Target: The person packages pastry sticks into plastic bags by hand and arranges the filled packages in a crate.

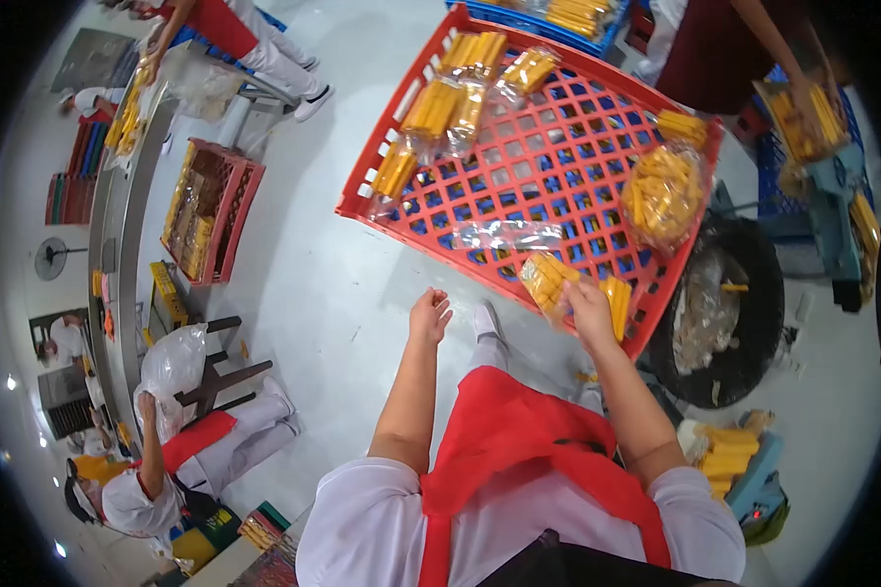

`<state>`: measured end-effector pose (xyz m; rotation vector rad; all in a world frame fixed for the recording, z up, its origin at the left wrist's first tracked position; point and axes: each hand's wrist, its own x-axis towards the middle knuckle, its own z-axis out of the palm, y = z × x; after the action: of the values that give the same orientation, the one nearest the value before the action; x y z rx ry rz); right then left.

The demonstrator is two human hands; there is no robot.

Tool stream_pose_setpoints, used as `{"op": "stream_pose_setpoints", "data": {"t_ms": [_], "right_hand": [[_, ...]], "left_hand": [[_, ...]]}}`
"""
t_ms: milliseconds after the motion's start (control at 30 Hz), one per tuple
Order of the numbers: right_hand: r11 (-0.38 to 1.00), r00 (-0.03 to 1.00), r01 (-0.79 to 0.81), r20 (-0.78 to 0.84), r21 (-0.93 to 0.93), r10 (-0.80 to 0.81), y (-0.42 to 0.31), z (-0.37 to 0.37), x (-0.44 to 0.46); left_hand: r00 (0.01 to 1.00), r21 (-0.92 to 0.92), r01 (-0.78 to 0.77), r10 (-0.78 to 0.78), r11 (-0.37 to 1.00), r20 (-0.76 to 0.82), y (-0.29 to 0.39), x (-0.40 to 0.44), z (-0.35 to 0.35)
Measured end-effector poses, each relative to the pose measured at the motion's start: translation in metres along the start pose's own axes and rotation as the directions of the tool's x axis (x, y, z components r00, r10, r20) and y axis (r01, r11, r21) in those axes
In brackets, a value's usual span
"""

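Note:
My right hand (589,311) grips a clear plastic pack of yellow sticks (544,280) at the near edge of a red lattice crate (519,176). Just right of that hand lies another bundle of yellow sticks (616,305). My left hand (428,315) hangs over the floor, left of the crate's near rim, fingers apart and slightly curled, holding nothing. Several packs (431,108) line the crate's far left side. A bulky clear bag of yellow pieces (664,194) sits at its right, and a flat clear wrapper (507,235) lies near its front.
A black bin (719,313) with plastic waste stands right of the crate. At the upper right, a co-worker's hand (808,112) holds a pack beside a blue-grey machine (837,210). A metal table (122,235), red crate (240,210) and dark stool (215,377) stand left.

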<state>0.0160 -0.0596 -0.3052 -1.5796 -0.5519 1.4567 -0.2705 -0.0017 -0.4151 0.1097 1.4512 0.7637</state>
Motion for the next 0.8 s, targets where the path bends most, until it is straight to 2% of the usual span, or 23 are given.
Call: {"op": "stream_pose_setpoints", "data": {"t_ms": [33, 100, 133, 200, 233, 300, 367, 400, 433, 467, 500, 533, 567, 600, 633, 700, 733, 767, 800], "right_hand": [[1.000, 1.000, -0.003, -0.025, 0.016, 0.004, 0.001, 0.005, 0.006], [0.999, 1.000, 0.003, -0.016, 0.035, -0.002, 0.004, 0.017, 0.019], [0.996, 0.998, 0.044, -0.037, 0.075, -0.041, 0.007, 0.022, 0.024], [0.990, 0.995, 0.091, -0.052, 0.111, -0.085, 0.006, 0.031, 0.031], [0.983, 0.988, 0.140, -0.080, 0.121, -0.131, 0.002, 0.039, 0.030], [0.972, 0.977, 0.198, -0.103, 0.129, -0.185, -0.012, 0.053, 0.025], [0.970, 0.970, 0.238, -0.055, 0.048, -0.235, -0.032, 0.064, 0.015], [0.952, 0.954, 0.299, -0.037, 0.064, -0.298, -0.030, 0.068, 0.015], [0.949, 0.951, 0.309, -0.034, 0.066, -0.307, -0.028, 0.069, 0.013], [0.969, 0.971, 0.236, 0.005, 0.068, -0.237, -0.026, 0.069, 0.010], [0.984, 0.985, 0.163, 0.044, 0.067, -0.166, -0.028, 0.069, 0.006], [0.983, 0.984, 0.169, 0.046, 0.071, -0.172, -0.031, 0.068, 0.002], [0.970, 0.966, 0.242, 0.088, 0.035, -0.244, -0.035, 0.067, -0.004], [0.947, 0.939, 0.321, 0.126, 0.006, -0.319, -0.041, 0.066, -0.008], [0.939, 0.933, 0.342, 0.110, 0.016, -0.342, -0.044, 0.065, -0.011], [0.921, 0.905, 0.389, 0.178, 0.025, -0.387, -0.051, 0.062, -0.020], [0.915, 0.907, 0.394, 0.196, -0.085, -0.372, -0.059, 0.057, -0.026], [0.910, 0.903, 0.408, 0.176, -0.070, -0.391, -0.062, 0.056, -0.028], [0.869, 0.865, 0.488, 0.178, -0.076, -0.470, -0.063, 0.055, -0.030]], "left_hand": [[1.000, -0.017, -0.019, 0.019, 1.000, -0.012, 0.005, 0.006, 0.006], [0.999, 0.101, -0.045, 0.045, 0.994, -0.001, 0.015, 0.012, 0.021], [0.998, 0.090, -0.063, 0.064, 0.994, -0.013, 0.023, 0.010, 0.029], [0.987, 0.187, -0.062, 0.033, 0.980, 0.155, 0.035, 0.001, 0.049], [0.987, 0.178, -0.069, 0.042, 0.982, 0.153, 0.036, -0.008, 0.062], [0.981, 0.132, 0.076, -0.098, 0.988, 0.168, 0.037, -0.029, 0.086], [0.933, 0.053, 0.266, -0.270, 0.963, 0.237, 0.033, -0.047, 0.102], [0.935, 0.050, 0.256, -0.260, 0.965, 0.242, 0.036, -0.062, 0.111], [0.832, -0.082, 0.302, -0.221, 0.950, 0.509, 0.039, -0.079, 0.121], [0.672, -0.190, 0.378, -0.127, 0.906, 0.730, 0.041, -0.087, 0.128], [0.671, -0.190, 0.371, -0.121, 0.909, 0.732, 0.040, -0.087, 0.130], [0.698, -0.209, 0.296, -0.062, 0.932, 0.714, 0.038, -0.085, 0.132], [0.718, -0.222, 0.220, -0.003, 0.950, 0.696, 0.037, -0.085, 0.134], [0.710, -0.210, 0.211, -0.002, 0.954, 0.704, 0.039, -0.088, 0.135], [0.721, -0.245, 0.200, 0.027, 0.949, 0.693, 0.042, -0.091, 0.135], [0.714, -0.250, 0.179, 0.049, 0.952, 0.698, 0.049, -0.100, 0.142], [0.706, -0.265, 0.170, 0.070, 0.949, 0.704, 0.053, -0.106, 0.145], [0.700, -0.280, 0.162, 0.090, 0.946, 0.709, 0.055, -0.113, 0.149], [0.714, -0.278, 0.200, 0.054, 0.939, 0.698, 0.056, -0.123, 0.155]]}}
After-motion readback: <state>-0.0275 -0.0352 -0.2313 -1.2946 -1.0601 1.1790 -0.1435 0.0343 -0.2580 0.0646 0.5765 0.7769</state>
